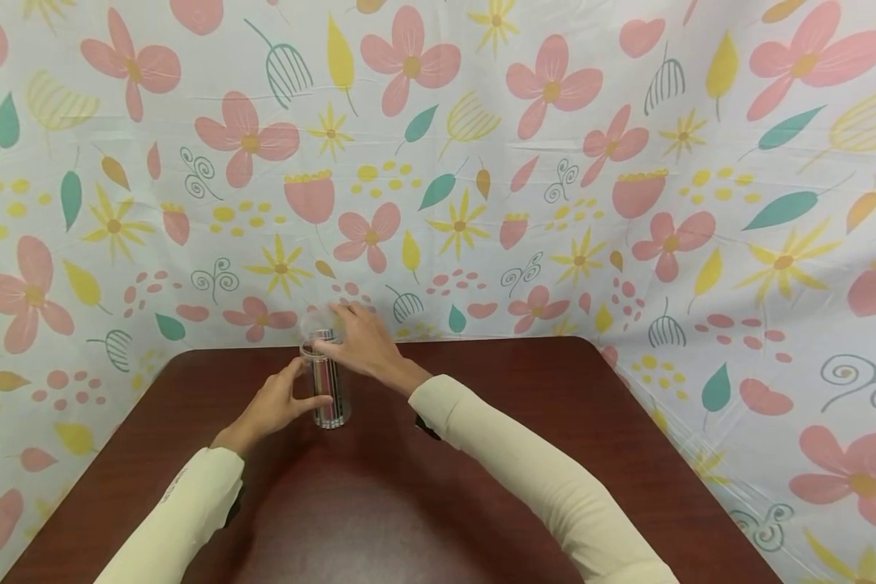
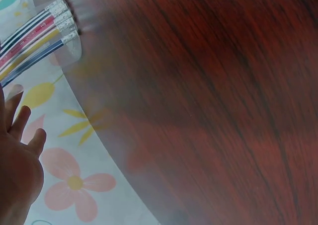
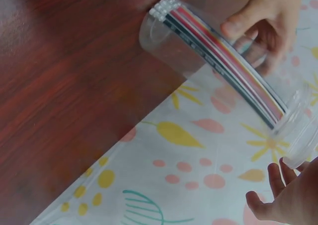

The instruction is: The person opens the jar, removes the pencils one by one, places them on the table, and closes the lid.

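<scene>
A tall clear plastic jar stands upright near the table's far edge. Several colored pencils, striped black, red, yellow and white with pale ends, fill it. My left hand grips the jar from its left side, thumb across the front and fingers behind. In the left wrist view, the pencils show at the upper left, beyond that hand. Over the jar's mouth, my right hand holds a clear round lid, tilted up from the rim. In the right wrist view the lid is beside my fingertips.
The dark reddish-brown wooden table has rounded far corners. Right behind it hangs a white cloth printed with pink, yellow and green flowers and leaves, which also runs along the right side.
</scene>
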